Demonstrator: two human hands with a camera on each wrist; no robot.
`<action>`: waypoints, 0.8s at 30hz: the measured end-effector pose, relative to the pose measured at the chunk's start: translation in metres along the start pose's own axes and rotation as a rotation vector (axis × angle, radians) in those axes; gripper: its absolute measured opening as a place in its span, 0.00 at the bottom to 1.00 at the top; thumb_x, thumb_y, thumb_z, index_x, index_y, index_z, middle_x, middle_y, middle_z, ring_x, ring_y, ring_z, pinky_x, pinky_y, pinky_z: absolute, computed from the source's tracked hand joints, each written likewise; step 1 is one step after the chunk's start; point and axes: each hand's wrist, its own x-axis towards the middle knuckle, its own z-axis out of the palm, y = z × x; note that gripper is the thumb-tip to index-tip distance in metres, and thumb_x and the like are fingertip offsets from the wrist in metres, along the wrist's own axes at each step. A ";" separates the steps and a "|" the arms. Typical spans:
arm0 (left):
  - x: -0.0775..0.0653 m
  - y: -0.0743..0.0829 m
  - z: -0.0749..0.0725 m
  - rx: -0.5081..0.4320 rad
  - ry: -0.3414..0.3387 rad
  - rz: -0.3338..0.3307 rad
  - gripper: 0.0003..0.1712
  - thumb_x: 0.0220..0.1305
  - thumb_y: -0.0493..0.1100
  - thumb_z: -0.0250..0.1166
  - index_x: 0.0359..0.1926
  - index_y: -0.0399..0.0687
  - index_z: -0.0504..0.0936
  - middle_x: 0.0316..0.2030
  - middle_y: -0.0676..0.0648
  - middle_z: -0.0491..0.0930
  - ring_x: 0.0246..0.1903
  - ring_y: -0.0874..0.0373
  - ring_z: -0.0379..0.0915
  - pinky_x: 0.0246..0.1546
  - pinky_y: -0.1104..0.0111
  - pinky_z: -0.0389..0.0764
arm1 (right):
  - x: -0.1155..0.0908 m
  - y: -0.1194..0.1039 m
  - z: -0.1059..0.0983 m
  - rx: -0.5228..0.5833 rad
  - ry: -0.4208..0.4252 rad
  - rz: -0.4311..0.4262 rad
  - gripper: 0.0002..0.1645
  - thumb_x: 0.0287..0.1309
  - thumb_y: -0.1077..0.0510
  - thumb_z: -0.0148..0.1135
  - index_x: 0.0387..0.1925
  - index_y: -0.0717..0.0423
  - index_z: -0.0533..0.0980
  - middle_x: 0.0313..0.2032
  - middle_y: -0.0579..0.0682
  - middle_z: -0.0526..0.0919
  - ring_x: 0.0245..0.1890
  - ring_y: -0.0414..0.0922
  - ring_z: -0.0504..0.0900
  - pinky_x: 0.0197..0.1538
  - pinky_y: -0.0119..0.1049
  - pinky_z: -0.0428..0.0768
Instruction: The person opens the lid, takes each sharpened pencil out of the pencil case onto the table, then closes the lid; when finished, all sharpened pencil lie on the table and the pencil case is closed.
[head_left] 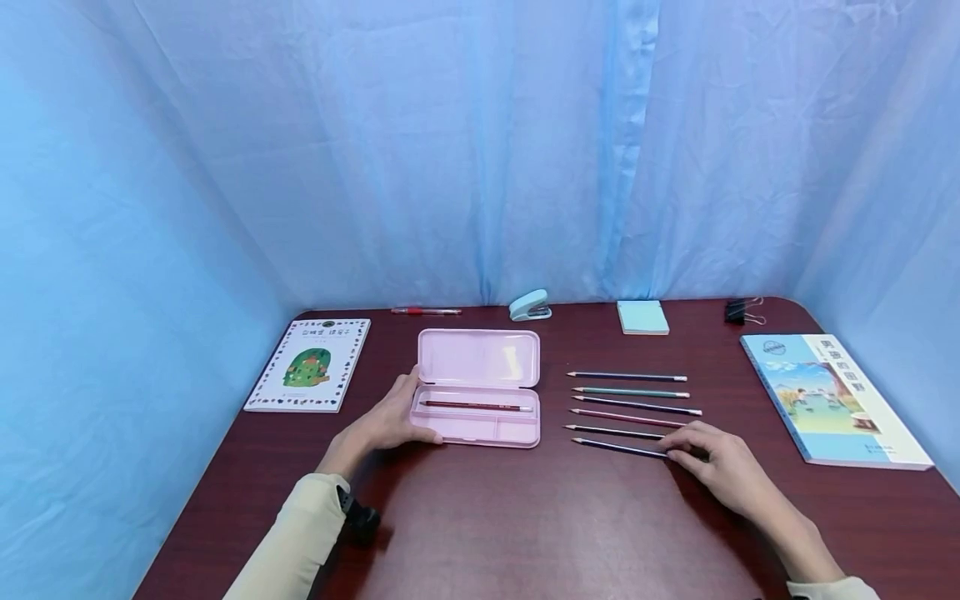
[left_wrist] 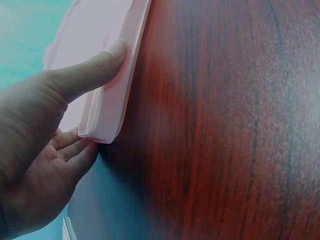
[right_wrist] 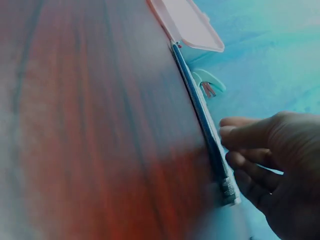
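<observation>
A pink pencil case [head_left: 478,357] lies with its lid up, and a dark red pencil [head_left: 477,406] rests in its long back compartment. My left hand [head_left: 390,417] grips the case's left end: the thumb presses the front wall, while the other fingers lie along the side. To the right of the case, several pencils lie in a loose column, tips pointing left. My right hand [head_left: 712,458] hovers at the eraser end of the nearest one, a dark blue pencil [head_left: 618,447]. In the right wrist view, its loosely bent fingers are beside that pencil [right_wrist: 200,115], not around it.
Along the back edge are a red pen [head_left: 426,311], a mint stapler [head_left: 530,306], a pale sticky-note pad [head_left: 642,317] and a black binder clip [head_left: 738,312]. Books flank the table: a white one [head_left: 307,367] left, a blue-and-white one [head_left: 832,400] right.
</observation>
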 end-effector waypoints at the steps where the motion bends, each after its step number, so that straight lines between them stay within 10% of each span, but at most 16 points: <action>1: 0.000 0.000 0.000 -0.004 0.001 0.001 0.73 0.37 0.61 0.75 0.72 0.44 0.36 0.65 0.42 0.52 0.62 0.53 0.52 0.63 0.57 0.56 | 0.003 -0.004 -0.001 -0.003 0.000 -0.005 0.14 0.49 0.64 0.67 0.34 0.41 0.81 0.34 0.35 0.79 0.33 0.33 0.75 0.35 0.34 0.73; 9: 0.001 0.000 0.001 -0.002 0.009 0.008 0.73 0.36 0.60 0.75 0.72 0.43 0.37 0.63 0.42 0.54 0.62 0.53 0.53 0.63 0.59 0.57 | 0.049 -0.041 0.012 0.098 -0.025 -0.096 0.12 0.52 0.62 0.65 0.38 0.45 0.81 0.36 0.38 0.79 0.35 0.36 0.76 0.37 0.39 0.76; 24: 0.001 -0.001 0.001 -0.002 0.009 0.014 0.73 0.37 0.61 0.75 0.72 0.42 0.36 0.65 0.41 0.52 0.63 0.53 0.51 0.63 0.58 0.56 | 0.122 -0.117 0.097 0.274 -0.216 -0.288 0.10 0.55 0.65 0.60 0.41 0.58 0.79 0.38 0.50 0.80 0.40 0.45 0.77 0.45 0.40 0.74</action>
